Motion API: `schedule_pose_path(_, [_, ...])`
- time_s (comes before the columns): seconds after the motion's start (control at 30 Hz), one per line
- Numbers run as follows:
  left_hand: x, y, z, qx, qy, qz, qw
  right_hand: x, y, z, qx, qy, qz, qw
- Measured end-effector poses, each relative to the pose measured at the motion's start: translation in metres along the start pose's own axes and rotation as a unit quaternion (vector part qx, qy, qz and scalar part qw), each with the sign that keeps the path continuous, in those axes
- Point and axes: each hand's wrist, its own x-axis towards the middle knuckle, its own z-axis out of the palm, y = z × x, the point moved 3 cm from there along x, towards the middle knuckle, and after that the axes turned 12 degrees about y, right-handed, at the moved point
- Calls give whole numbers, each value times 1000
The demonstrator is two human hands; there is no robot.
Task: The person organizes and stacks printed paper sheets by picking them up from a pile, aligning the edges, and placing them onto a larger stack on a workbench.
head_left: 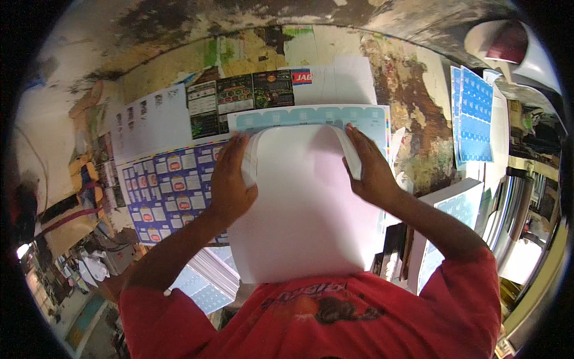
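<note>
A stack of large white paper sheets (293, 203) lies in front of me, its near edge against my red shirt. My left hand (232, 179) grips the stack's left side, fingers pointing away from me. At the right side my right hand (371, 170) holds it too, with the thumb on the inner side. The far part of the stack is bent into a curve between my hands. Beyond and partly beneath it shows a light-blue printed sheet (305, 115) with a colour strip along its edge. How many sheets I hold, I cannot make out.
A purple printed sheet (170, 194) lies to the left, below black printed sheets (236, 99) and a white sheet (149, 119). Stacks of blue-printed paper stand at the near left (209, 281) and right (448, 221). Blue sheets (475, 116) hang at the far right.
</note>
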Motion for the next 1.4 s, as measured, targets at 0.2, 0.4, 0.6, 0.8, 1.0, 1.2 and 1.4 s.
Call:
schedule_pose_path(0.2, [30,-31,-35,80,88,-79,990,6,46,-35,141,51,170,974])
schedule_pose_path(0.4, [-212,75,-11,91,-99,189,973,-187,-42,11,-5,-96,-26,995])
schedule_pose_path(0.6, [-285,86,23,149,-15,245,958,-311,-50,74,-112,97,-179,973])
schedule_pose_path(0.8, [-276,90,-5,138,29,311,940,-313,-66,75,-157,134,-158,966])
schedule_pose_path(1.0, [-233,131,-64,160,50,285,944,-278,-103,14,-180,206,-214,938])
schedule_pose_path(1.2, [-122,131,-85,195,81,280,937,-168,-114,-47,-191,218,-265,920])
schedule_pose_path(1.4, [-37,82,-40,185,-59,104,975,-67,-75,-18,-201,12,-88,976])
